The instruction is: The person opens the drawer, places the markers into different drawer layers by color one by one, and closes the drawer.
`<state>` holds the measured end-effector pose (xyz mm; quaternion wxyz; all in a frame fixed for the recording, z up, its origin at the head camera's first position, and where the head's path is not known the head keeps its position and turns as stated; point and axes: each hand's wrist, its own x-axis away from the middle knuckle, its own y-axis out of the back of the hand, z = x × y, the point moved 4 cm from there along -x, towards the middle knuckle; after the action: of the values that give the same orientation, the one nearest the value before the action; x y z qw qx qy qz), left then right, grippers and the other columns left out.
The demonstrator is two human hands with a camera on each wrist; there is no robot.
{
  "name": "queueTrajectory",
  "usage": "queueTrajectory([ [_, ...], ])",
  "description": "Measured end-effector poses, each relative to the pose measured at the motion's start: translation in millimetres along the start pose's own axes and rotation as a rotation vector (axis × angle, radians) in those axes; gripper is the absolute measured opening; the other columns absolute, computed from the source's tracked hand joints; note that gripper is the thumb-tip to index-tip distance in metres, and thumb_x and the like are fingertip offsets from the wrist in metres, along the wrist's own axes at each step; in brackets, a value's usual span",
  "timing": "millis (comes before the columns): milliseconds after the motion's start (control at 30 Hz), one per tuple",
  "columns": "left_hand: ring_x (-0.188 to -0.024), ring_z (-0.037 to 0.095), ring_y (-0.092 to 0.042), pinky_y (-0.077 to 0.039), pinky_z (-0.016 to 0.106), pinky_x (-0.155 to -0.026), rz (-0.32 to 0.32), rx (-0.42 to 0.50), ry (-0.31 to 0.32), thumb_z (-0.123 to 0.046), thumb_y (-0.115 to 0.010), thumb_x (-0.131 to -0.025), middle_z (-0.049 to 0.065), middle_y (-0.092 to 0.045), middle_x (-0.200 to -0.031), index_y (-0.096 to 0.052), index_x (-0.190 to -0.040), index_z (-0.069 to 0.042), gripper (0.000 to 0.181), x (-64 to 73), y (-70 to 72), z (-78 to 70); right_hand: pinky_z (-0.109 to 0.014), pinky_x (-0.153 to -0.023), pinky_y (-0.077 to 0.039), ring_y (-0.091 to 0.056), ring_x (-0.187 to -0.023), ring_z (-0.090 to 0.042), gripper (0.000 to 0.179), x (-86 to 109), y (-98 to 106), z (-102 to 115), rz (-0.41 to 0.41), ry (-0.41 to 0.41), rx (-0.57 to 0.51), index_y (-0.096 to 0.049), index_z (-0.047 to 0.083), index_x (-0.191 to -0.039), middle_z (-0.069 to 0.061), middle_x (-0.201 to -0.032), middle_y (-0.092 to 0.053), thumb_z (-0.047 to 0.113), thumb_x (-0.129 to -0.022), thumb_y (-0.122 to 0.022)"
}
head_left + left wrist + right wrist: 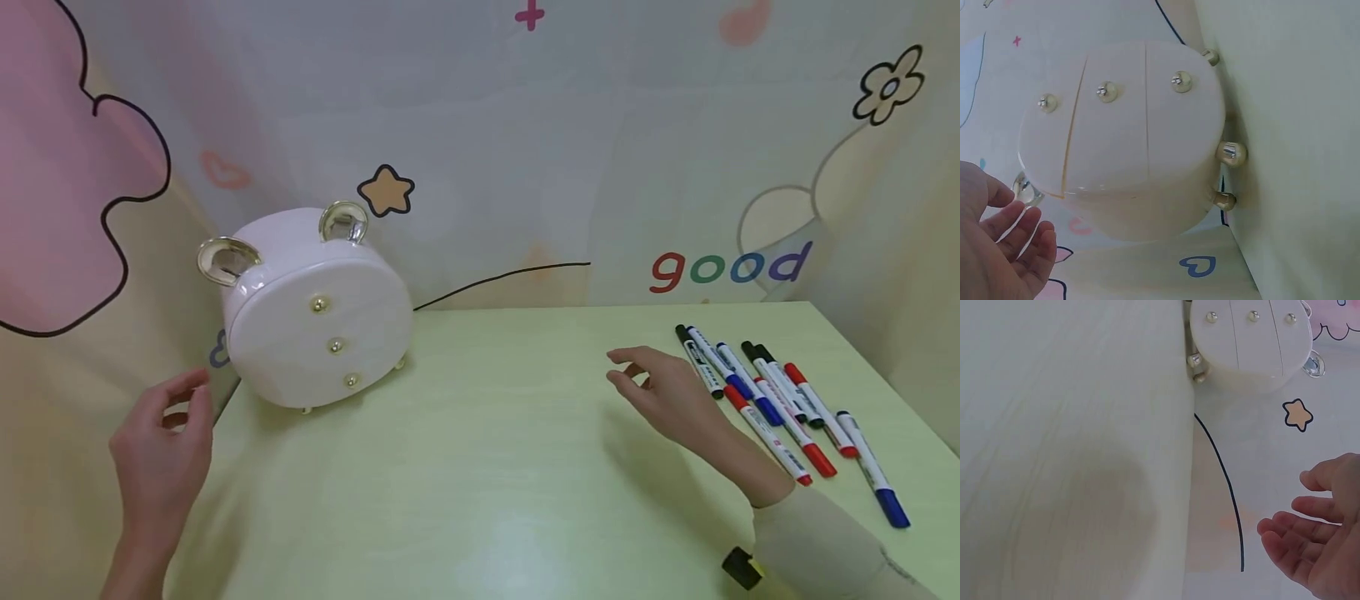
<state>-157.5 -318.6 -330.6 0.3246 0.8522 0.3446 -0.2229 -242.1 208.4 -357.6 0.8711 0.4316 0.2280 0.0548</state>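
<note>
A white rounded mini drawer chest (318, 333) stands at the table's left back, with gold ear-shaped loops on top and small gold feet. Three gold knobs run down its front, one on each drawer, and the drawers look closed in the left wrist view. My left hand (165, 442) is raised just left of the chest, fingers loosely bent and holding nothing. Over the right part of the table hovers my right hand (667, 396), also holding nothing, its thumb and fingers apart. Just beyond it lie several whiteboard markers (780, 396) with black, blue and red caps.
The pale table (480, 467) meets a printed fabric backdrop (487, 167) at the back and on both sides. One blue-capped marker (870, 462) lies apart, nearer the right edge. A small black object (742, 568) shows beside the right sleeve (825, 542).
</note>
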Motion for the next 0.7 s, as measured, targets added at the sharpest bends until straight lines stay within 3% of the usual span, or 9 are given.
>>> queueTrajectory([
  [200,-0.092,-0.006,-0.058,-0.045,0.007,-0.077,-0.006,0.022,0.086,-0.022,-0.06,-0.103,0.005,-0.073,-0.116,-0.073,-0.122,-0.003,0.03,-14.1,0.4,-1.9,-0.044,-0.083,-0.057,-0.068,-0.098,-0.029,0.029,-19.6,-7,10,0.024,-0.012,-0.049,-0.068,-0.002,-0.128,-0.017,-0.119,-0.072,0.013,-0.102,-0.066],
  [533,-0.09,-0.002,-0.058,-0.044,0.012,-0.074,0.004,0.057,0.176,-0.027,-0.06,-0.104,-0.022,-0.062,-0.101,-0.07,-0.13,-0.007,0.035,-40.3,0.8,-5.2,-0.035,-0.069,-0.053,-0.064,-0.094,-0.027,0.032,-54.4,-17,30,0.017,0.046,-0.131,-0.069,-0.003,-0.127,-0.012,-0.11,-0.074,0.017,-0.102,-0.068],
  [700,-0.093,-0.002,-0.055,-0.043,0.015,-0.076,0.025,0.065,0.22,-0.028,-0.059,-0.104,-0.023,-0.059,-0.1,-0.068,-0.133,-0.008,0.037,-55.0,-2.4,-8.1,-0.036,-0.07,-0.052,-0.064,-0.093,-0.027,0.031,-70.9,-22,41,0.009,0.071,-0.169,-0.069,-0.003,-0.127,-0.013,-0.109,-0.074,0.015,-0.101,-0.068],
])
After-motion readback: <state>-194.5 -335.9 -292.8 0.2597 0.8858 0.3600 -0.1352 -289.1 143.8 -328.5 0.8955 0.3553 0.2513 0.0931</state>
